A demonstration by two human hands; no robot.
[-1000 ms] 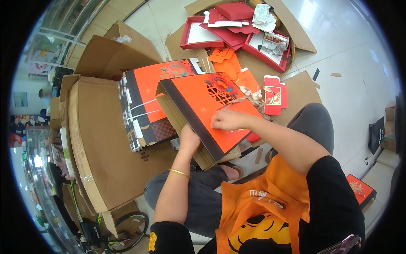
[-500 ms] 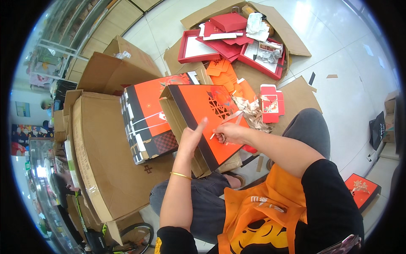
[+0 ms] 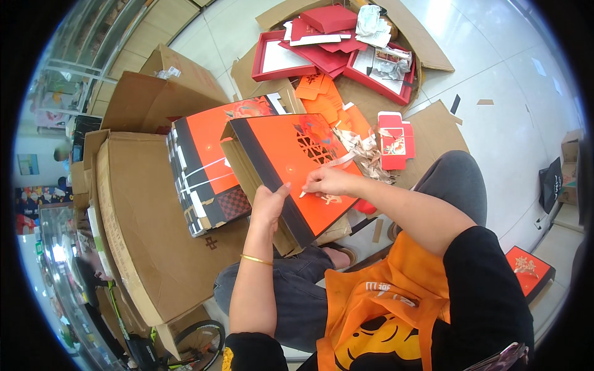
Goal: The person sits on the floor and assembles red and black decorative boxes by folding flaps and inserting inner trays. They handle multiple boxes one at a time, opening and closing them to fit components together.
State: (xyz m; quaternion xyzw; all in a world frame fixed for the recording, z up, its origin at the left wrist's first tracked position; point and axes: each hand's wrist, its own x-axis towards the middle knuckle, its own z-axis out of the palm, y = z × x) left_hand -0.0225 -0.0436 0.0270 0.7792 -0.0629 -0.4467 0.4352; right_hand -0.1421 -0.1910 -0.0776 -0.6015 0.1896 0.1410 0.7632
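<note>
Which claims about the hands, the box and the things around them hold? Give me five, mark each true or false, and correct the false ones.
1. The left hand is at the dark-banded edge of the orange box. True.
2. The right hand is deep inside the orange box. False: it is over the orange face, its fingertips pinching a small pale piece.
3. A stack of flat cartons lies to the left of the orange box. True.
4. The gold bracelet is on the right arm. False: it is on the left.
5. A small red box lies to the right of the orange box. True.
</note>
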